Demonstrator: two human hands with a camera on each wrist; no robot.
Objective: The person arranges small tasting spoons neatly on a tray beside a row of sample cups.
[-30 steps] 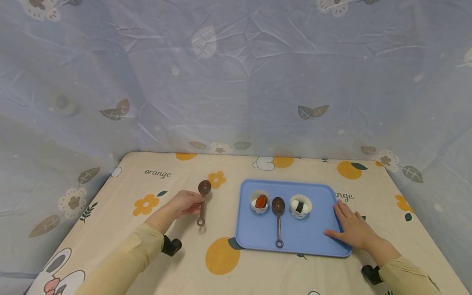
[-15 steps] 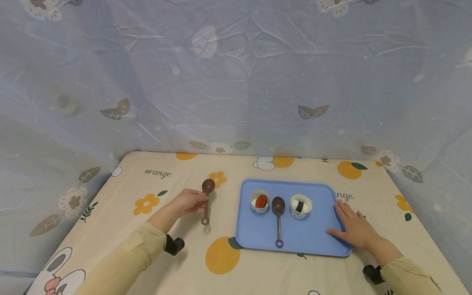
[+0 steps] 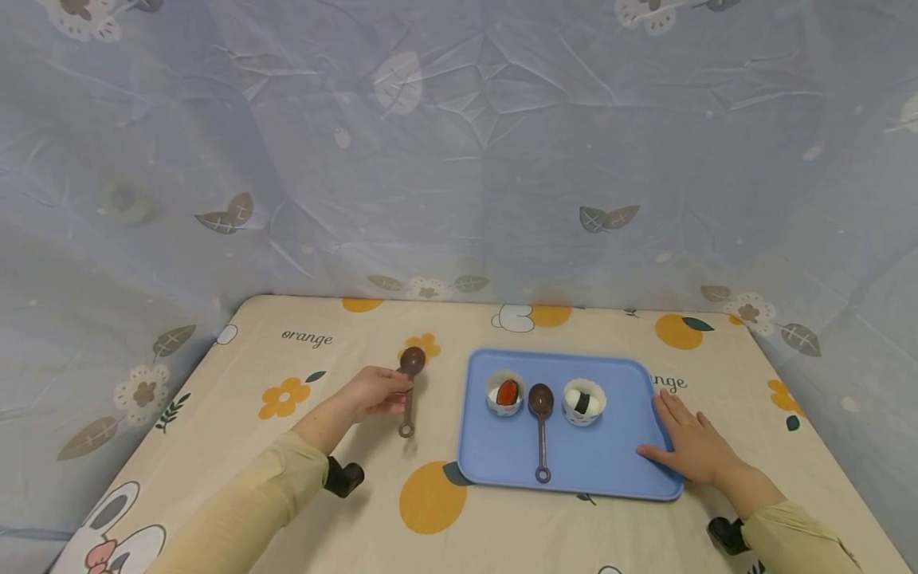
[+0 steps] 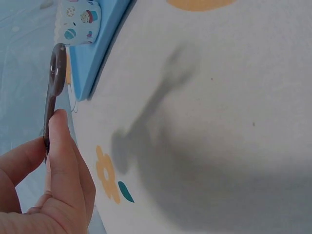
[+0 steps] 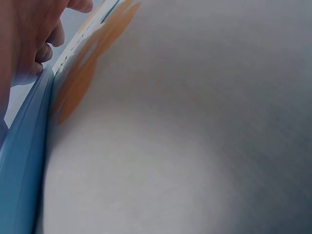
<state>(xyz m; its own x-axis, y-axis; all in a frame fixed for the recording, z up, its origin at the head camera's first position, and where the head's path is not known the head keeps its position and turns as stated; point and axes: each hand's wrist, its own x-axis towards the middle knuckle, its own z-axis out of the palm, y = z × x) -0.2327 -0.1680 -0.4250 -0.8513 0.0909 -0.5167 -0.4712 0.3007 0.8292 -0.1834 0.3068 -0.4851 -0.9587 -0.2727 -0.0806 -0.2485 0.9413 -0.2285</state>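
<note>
Between thumb and fingers my left hand pinches a brown spoon by its handle, bowl end pointing away from me. The left wrist view shows the ring end of this spoon raised over the cloth, its shadow lying below. To the right is a blue tray. My right hand rests on the tray's right edge, fingers straight and thumb spread over the inside. A second brown spoon lies in the tray between a paper cup with red-topped sushi and another paper cup with black-banded white sushi.
A cream tablecloth printed with oranges and flowers covers the table. Behind it and at both sides hangs a blue-grey patterned curtain. A black wrist device sits under the left wrist, another black device under the right.
My left hand has moved slightly to the right, toward the tray, with the spoon in its grip. The right hand has barely shifted, and the tray with its contents stays in place.
</note>
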